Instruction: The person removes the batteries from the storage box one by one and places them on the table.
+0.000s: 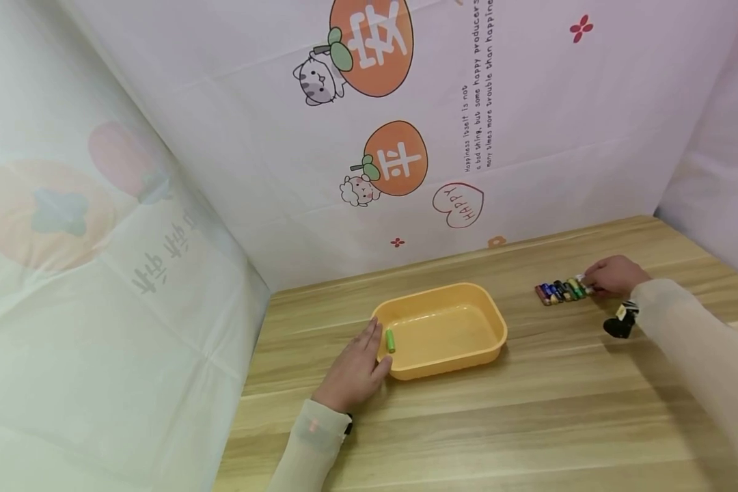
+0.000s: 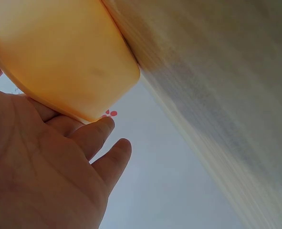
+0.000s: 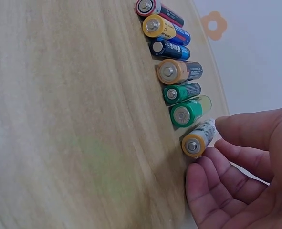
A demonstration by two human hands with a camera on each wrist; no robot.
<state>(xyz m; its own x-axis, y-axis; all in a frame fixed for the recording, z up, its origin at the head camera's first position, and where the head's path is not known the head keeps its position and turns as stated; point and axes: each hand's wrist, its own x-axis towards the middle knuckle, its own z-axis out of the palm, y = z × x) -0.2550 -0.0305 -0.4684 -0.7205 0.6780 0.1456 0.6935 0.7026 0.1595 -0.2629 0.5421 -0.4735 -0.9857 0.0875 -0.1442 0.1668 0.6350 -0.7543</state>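
A yellow plastic tub (image 1: 443, 362) stands on the table, with a green battery (image 1: 390, 341) lying inside near its left wall. My left hand (image 1: 353, 369) rests against the tub's left side, fingers fairly straight along the rim; the left wrist view shows the palm beside the tub's outer wall (image 2: 69, 52). Over to the right, my right hand (image 1: 615, 275) pinches a white and yellow battery (image 3: 198, 139) between thumb and fingers at the end of a row. That battery lies slightly slanted on the table. Beside it is a green battery with a pale end (image 3: 188, 112).
Several more batteries of mixed sizes and colours lie side by side in the row, among them an orange and black one (image 3: 179, 71) and a red one (image 3: 152, 8). A printed white cloth (image 1: 529, 137) hangs behind the wooden table (image 1: 467, 437), with another cloth on the left.
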